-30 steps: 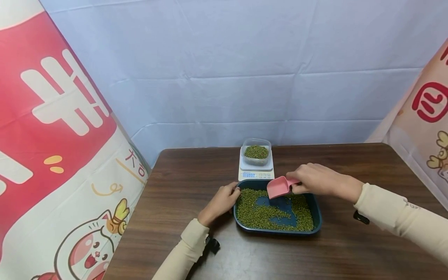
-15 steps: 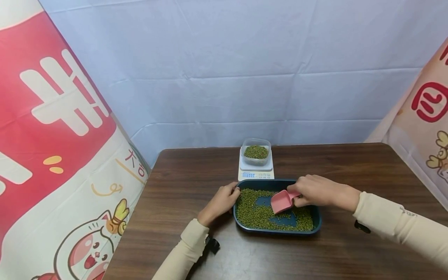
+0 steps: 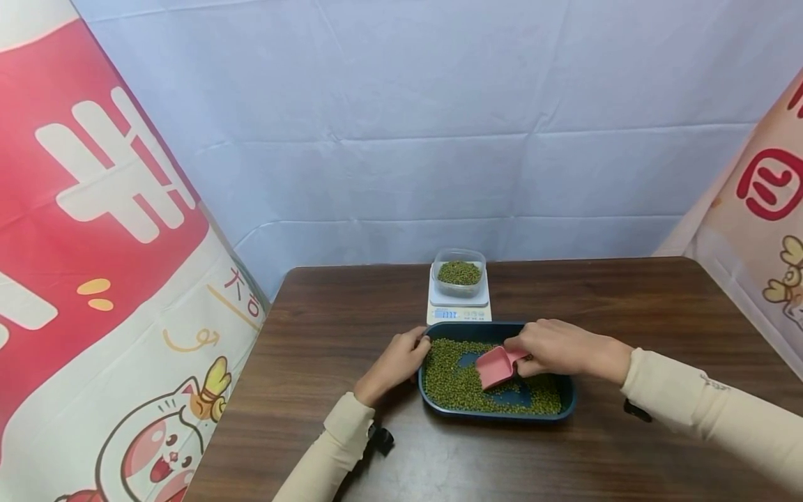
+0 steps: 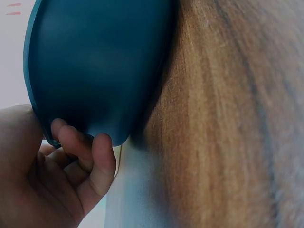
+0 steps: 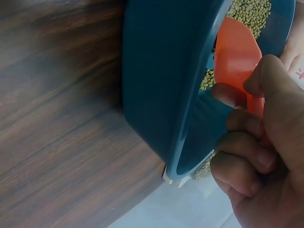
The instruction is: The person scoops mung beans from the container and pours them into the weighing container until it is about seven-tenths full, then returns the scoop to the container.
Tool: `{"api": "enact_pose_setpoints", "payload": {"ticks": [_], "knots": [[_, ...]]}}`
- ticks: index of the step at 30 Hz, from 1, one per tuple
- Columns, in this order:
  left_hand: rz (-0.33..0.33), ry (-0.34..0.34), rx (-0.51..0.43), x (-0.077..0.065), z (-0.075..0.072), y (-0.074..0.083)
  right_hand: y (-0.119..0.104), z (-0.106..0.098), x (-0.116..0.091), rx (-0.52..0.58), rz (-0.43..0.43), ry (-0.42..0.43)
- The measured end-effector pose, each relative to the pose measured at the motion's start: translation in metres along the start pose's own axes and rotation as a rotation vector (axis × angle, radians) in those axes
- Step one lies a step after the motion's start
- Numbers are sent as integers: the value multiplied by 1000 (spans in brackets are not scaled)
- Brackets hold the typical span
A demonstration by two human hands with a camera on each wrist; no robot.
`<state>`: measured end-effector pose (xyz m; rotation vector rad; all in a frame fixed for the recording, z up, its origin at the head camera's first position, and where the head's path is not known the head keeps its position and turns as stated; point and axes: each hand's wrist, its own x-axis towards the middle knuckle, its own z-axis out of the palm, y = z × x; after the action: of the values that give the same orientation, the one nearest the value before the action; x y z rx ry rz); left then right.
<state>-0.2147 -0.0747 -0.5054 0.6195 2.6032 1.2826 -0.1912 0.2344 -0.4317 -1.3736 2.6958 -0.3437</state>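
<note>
My right hand (image 3: 555, 346) grips the handle of a pink scoop (image 3: 494, 367), its fingers curled round it in the right wrist view. The scoop's front edge is down among green mung beans (image 3: 448, 383) in a dark blue tray (image 3: 477, 414). Beans lie thick on the tray's left side, while patches of blue bottom show in the middle. My left hand (image 3: 396, 359) holds the tray's left rim near the back corner. In the left wrist view its thumb is over the rim and its curled fingers (image 4: 103, 154) lie against the outer wall.
Just behind the tray stands a white kitchen scale (image 3: 439, 316) with a lit display. On it sits a clear plastic container (image 3: 444, 286) holding more mung beans. The brown wooden table (image 3: 339, 314) ends at a pale cloth backdrop (image 3: 401, 174). A printed banner (image 3: 125, 293) hangs at the left.
My right hand has brought the scoop from above the tray's back down toward the front, then left into the beans. The left hand has stayed on the rim.
</note>
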Motion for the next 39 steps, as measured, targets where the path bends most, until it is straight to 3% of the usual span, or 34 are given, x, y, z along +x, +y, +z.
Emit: {"api": "enact_pose_setpoints", "payload": {"ticks": [21,31,39], "knots": [[6,14,-2,1,1,-1,-16,9,21,-35,-63,29],[9,17,7,1,0,-1,-25,10,35,-34,-67,3],[10,14,7,1,0,-1,-31,16,46,-28,-118,16]]}}
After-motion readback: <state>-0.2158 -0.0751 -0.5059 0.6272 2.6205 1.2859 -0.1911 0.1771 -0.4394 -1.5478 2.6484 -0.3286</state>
